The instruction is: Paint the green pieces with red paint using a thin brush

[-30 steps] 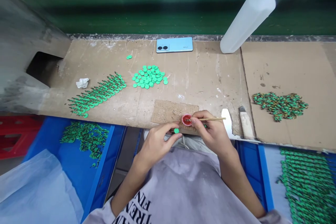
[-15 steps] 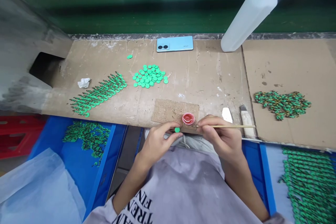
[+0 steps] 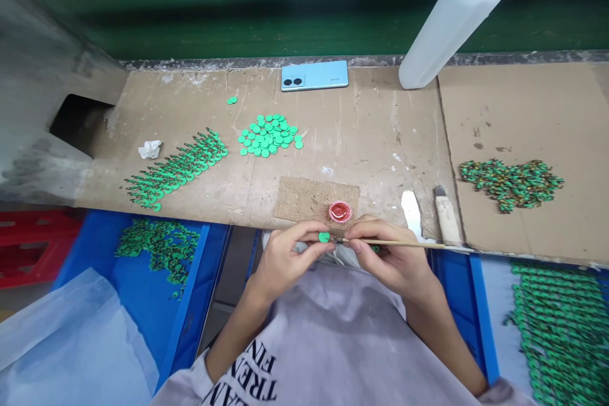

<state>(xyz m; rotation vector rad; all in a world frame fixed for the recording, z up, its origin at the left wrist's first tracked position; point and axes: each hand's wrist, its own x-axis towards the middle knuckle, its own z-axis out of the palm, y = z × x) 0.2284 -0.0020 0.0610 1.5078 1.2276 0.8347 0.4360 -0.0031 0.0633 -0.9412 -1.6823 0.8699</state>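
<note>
Between thumb and forefinger, my left hand (image 3: 285,260) pinches a small green disc (image 3: 324,237). My right hand (image 3: 392,254) grips a thin wooden-handled brush (image 3: 404,243), its tip close to the disc; whether they touch I cannot tell. A small green piece (image 3: 375,248) shows by the right fingers. Just beyond the hands, a little cup of red liquid (image 3: 340,211) rests on a brown board (image 3: 304,198). Farther off lies a pile of green discs (image 3: 270,136). To its left, green discs with dark twisted pieces (image 3: 176,171) stand in rows.
A blue phone (image 3: 314,75) and a tilted white bottle (image 3: 450,28) are at the back. A worn knife (image 3: 446,214) and a white shard (image 3: 411,210) lie right. Green-brown pieces (image 3: 511,184) form a heap. Blue trays (image 3: 190,292) flank my lap; a crumpled tissue (image 3: 150,150) sits left.
My right hand has moved left, bringing the brush tip from near the cup to beside the green disc. The disc's face is turned more toward the camera. The view has shifted slightly.
</note>
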